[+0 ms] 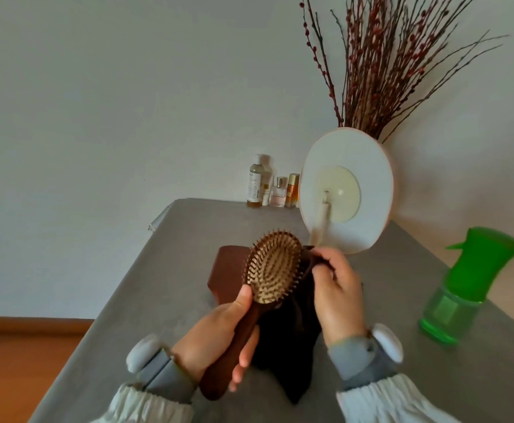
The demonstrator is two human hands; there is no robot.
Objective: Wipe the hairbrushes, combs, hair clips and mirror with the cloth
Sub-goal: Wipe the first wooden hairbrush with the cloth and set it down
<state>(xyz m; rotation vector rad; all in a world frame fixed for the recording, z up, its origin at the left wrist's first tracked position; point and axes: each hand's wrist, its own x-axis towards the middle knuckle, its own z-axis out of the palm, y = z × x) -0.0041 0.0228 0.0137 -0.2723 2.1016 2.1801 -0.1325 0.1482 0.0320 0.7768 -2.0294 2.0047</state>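
Left hand (216,337) with its grip wrapped round the handle of a wooden hairbrush (272,267) held bristles-up above the bench (146,288), right hand (338,291) pinching a dark cloth (283,346) against the brush's right edge, round mirror (345,190) behind, green spray bottle (463,285) right, bottles (272,187) by white wall.
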